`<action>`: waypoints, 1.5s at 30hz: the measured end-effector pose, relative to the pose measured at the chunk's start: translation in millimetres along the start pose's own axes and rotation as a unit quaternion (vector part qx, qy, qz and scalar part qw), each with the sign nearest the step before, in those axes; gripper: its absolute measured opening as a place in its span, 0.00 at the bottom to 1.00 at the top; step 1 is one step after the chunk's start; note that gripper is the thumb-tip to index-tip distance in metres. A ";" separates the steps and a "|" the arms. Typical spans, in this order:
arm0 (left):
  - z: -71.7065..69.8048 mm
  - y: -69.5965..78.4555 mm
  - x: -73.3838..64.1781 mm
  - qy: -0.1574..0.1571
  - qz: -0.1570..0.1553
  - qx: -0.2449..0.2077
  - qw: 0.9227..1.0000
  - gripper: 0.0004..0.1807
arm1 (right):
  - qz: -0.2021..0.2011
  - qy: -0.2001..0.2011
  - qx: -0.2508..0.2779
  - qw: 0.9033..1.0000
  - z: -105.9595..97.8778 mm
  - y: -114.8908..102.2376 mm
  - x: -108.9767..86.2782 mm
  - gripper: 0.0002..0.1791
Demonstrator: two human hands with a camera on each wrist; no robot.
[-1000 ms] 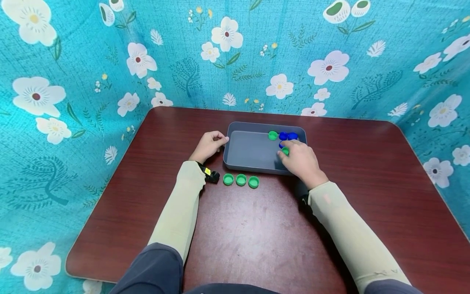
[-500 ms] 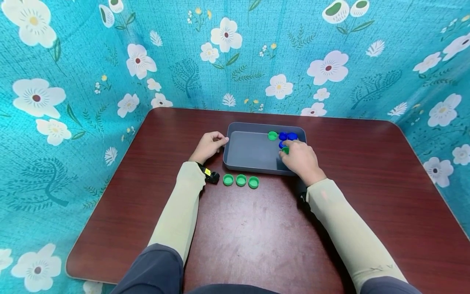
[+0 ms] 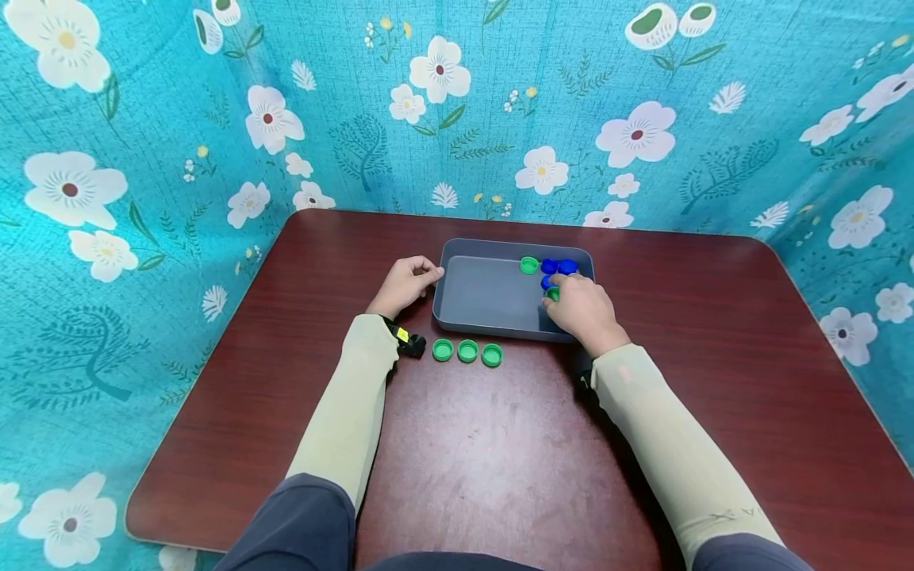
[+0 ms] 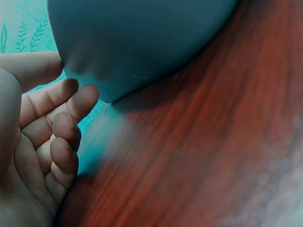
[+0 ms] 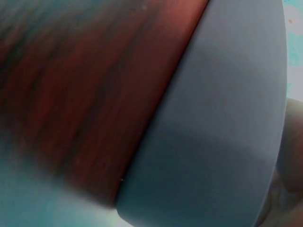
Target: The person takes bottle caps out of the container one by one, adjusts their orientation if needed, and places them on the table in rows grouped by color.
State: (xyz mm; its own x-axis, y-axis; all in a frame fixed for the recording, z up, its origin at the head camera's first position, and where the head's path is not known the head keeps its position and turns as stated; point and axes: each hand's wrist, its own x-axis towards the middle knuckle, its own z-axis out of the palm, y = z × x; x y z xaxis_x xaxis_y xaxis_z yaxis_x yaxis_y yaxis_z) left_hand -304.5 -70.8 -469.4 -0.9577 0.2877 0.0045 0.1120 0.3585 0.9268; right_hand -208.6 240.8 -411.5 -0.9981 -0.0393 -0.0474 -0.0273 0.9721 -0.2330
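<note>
A shallow grey tray (image 3: 493, 331) lies on the table. My left hand (image 3: 407, 284) is at its left end, thumb on the rim and fingertips against the outer wall (image 4: 142, 42) in the left wrist view. Over the tray's right side, my right hand (image 3: 584, 311) pinches a green bottle cap (image 3: 553, 293) between thumb and fingers. Just beyond those fingertips is a blue bottle cap (image 3: 547, 281), partly covered. Two more blue caps (image 3: 567, 266) and a green cap (image 3: 528, 265) sit along the tray's back right. In the right wrist view, the tray wall hides most of the hand.
Three green bottle caps (image 3: 467, 350) lie in a row on the dark red-brown table (image 3: 471, 460), in front of the tray. The black wrist camera (image 3: 412, 345) on my left arm is close beside the leftmost one. A flowered turquoise curtain (image 3: 457, 119) hangs behind the table.
My right hand has shifted very slightly left with the green cap, staying within the tray's right side. The left hand and the other caps look the same.
</note>
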 end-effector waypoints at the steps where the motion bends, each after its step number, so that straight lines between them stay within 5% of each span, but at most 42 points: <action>1: -0.3 0.0 0.0 0.000 -0.001 -0.001 1.000 0.13 | 0.000 -0.002 -0.001 1.000 0.1 0.3 0.2 0.27; 45: -0.2 -0.7 -0.3 0.000 0.002 0.009 1.000 0.13 | -0.019 -0.003 0.027 0.999 -2.9 -4.3 -9.7 0.22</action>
State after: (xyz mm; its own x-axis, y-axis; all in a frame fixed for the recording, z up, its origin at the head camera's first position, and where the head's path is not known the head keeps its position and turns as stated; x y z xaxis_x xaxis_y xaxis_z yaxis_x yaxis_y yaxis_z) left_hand -304.3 -71.3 -470.0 -0.9574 0.2887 0.0085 0.1206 0.3729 0.9200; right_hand -199.0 237.6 -407.2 -0.9961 -0.0769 -0.0434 -0.0613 0.9558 -0.2877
